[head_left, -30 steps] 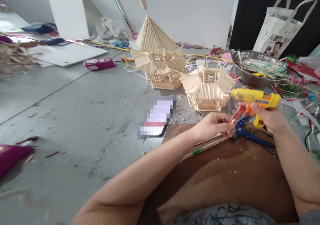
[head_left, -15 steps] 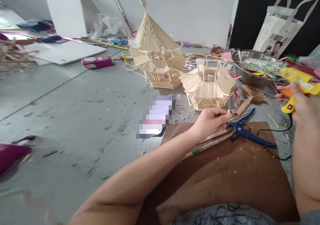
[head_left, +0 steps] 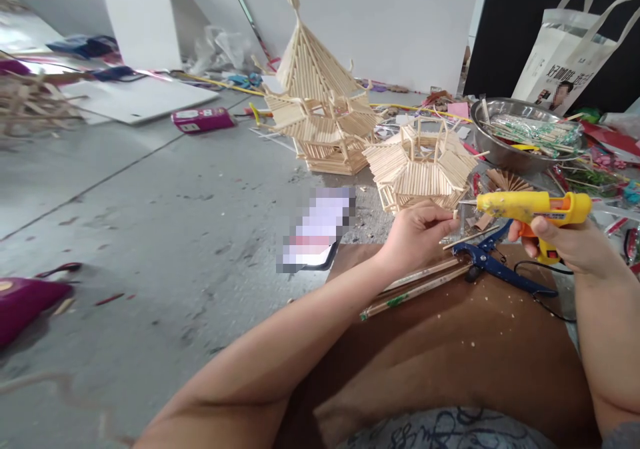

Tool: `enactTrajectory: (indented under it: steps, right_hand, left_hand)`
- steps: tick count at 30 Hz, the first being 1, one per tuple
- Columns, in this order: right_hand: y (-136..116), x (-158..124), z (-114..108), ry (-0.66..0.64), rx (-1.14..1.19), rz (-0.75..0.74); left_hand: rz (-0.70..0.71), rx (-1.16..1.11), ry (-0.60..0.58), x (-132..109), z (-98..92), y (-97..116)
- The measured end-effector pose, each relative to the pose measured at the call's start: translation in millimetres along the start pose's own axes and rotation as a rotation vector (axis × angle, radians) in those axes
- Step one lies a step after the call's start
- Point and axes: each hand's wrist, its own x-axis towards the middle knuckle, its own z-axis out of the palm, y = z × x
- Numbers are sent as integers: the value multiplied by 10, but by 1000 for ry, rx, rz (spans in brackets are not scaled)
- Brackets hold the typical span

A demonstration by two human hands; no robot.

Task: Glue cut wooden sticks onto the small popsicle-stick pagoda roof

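My left hand [head_left: 420, 236] pinches a short piece of wooden stick [head_left: 455, 214] between thumb and fingers. Wrapped round the grip of a yellow hot glue gun [head_left: 520, 204] is my right hand [head_left: 565, 239]; the gun's nozzle points left, close to the stick piece. Behind my left hand stands a low six-sided stick model [head_left: 420, 176] with an open top. A taller stick pavilion [head_left: 320, 116] with a pointed roof rises to its left. Blue cutting pliers [head_left: 487, 259] and several long sticks [head_left: 420, 292] lie below my hands on a brown board [head_left: 450, 356].
A phone [head_left: 320, 226], its screen blurred out, lies left of the board. A metal bowl [head_left: 525, 159] of wrapped sticks and a white bag [head_left: 560, 62] stand at the back right. Purple packets [head_left: 203, 120] and a white sheet [head_left: 145, 99] lie on the left floor.
My right hand has brought the glue gun leftward and down, its nozzle now close to the stick piece. My left hand, still pinching the piece, has risen slightly.
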Motion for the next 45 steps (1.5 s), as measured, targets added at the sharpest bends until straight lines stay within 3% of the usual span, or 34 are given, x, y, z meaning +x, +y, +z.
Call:
enactTrajectory:
  steps: [6, 20, 45]
  right_hand:
    - [-24, -18, -4, 8, -7, 85]
    - [-22, 17, 32, 65, -7, 163]
    - [-35, 4, 66, 83, -37, 163]
  left_hand:
    - [86, 105, 32, 12, -33, 14]
    - [90, 120, 42, 9, -40, 37]
    - [87, 126, 49, 5, -41, 44]
